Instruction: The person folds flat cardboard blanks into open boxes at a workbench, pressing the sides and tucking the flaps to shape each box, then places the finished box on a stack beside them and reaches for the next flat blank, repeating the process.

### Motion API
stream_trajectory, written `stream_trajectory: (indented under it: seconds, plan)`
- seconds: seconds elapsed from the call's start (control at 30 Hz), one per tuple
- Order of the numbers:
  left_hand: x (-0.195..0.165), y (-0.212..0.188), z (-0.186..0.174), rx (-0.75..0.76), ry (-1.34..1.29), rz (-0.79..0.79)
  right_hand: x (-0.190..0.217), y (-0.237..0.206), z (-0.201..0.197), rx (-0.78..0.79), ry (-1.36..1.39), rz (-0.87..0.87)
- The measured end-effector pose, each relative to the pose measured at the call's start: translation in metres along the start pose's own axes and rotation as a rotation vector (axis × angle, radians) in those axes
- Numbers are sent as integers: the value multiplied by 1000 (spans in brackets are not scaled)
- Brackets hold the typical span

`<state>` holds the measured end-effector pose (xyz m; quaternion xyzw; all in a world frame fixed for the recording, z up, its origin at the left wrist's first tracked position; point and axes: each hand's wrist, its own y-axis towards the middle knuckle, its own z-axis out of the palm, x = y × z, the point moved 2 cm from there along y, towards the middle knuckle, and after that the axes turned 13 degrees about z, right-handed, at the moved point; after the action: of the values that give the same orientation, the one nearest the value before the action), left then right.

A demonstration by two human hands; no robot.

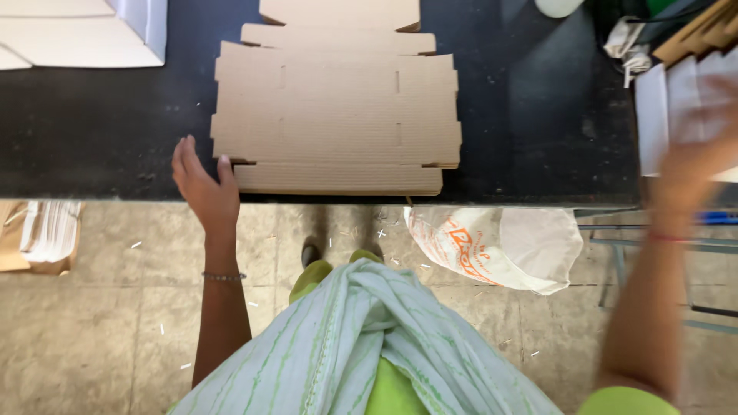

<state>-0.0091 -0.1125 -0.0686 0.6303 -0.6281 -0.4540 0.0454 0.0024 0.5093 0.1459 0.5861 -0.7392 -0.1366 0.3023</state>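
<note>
Left hand (201, 184) at flat brown cardboard blank (336, 115) edge.

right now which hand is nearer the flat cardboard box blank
Left. The left hand touches the near left corner of the flat cardboard blank; the right hand is far off to its right, blurred, at white sheets.
</note>
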Motion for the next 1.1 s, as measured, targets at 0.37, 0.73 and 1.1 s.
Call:
stream_trajectory:
  seconds: [0.37,0.73,1.1]
  plan:
    - [25,7,41,150,-224,-270,98,-133,259,513,519,281]
    - [37,4,24,158,92,-37,122,-153,266,463,491,365]
    - [48,20,-2,117,-83,-16,159,-152,232,510,691,559]
